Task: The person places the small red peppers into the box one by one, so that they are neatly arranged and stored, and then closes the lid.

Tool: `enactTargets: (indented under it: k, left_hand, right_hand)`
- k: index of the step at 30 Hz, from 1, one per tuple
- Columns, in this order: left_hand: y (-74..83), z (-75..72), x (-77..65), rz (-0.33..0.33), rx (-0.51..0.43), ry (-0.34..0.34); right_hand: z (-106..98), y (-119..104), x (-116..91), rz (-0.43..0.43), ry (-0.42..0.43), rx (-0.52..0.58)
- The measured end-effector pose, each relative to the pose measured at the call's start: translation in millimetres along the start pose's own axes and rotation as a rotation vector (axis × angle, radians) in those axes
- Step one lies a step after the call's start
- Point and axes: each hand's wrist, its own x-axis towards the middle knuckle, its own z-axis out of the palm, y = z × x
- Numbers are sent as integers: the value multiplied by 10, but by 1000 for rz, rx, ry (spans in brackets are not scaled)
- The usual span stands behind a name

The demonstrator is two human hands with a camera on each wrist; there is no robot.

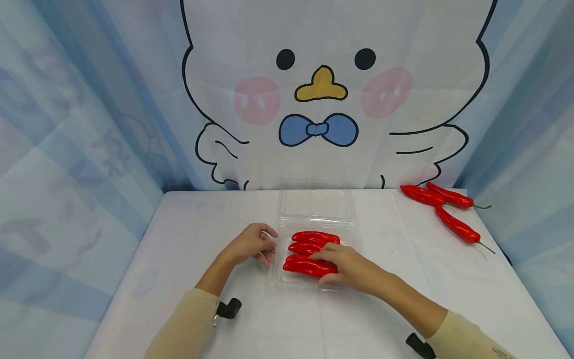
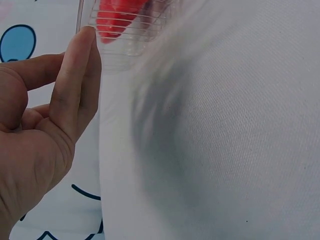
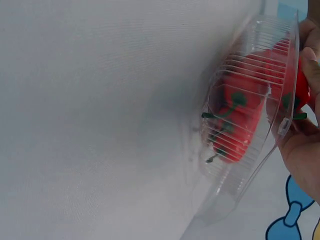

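Note:
A clear plastic box (image 1: 280,279) lies with its lid (image 1: 316,204) folded back, holding several red chili peppers (image 1: 309,237) side by side. My right hand (image 1: 354,267) reaches over the box's right side and grips the nearest chili pepper (image 1: 307,267) around its stem end. In the right wrist view that chili pepper (image 3: 303,90) shows at the rim, its green stem by the palm. My left hand (image 1: 254,244) is at the box's left side, fingers loosely bent, nothing in its grasp. In the left wrist view a fingertip (image 2: 86,37) is right at the box's wall (image 2: 125,35).
Three more red chili peppers (image 1: 457,224) lie at the table's back right, stems pointing right. A white cloth (image 1: 215,209) covers the table. Curtains (image 1: 85,149) hang on both sides, and a printed cartoon backdrop (image 1: 318,159) stands along the back edge.

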Motion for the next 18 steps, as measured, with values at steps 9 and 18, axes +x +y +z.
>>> enactTargets:
  k: [9,18]
  left_hand:
    - [10,0,-17,-4,12,1]
    - [4,3,-9,-1,8,-1]
  right_hand:
    - [77,-42,33,7,-17,-39]
    - [152,-26,55,-34,19,-91]
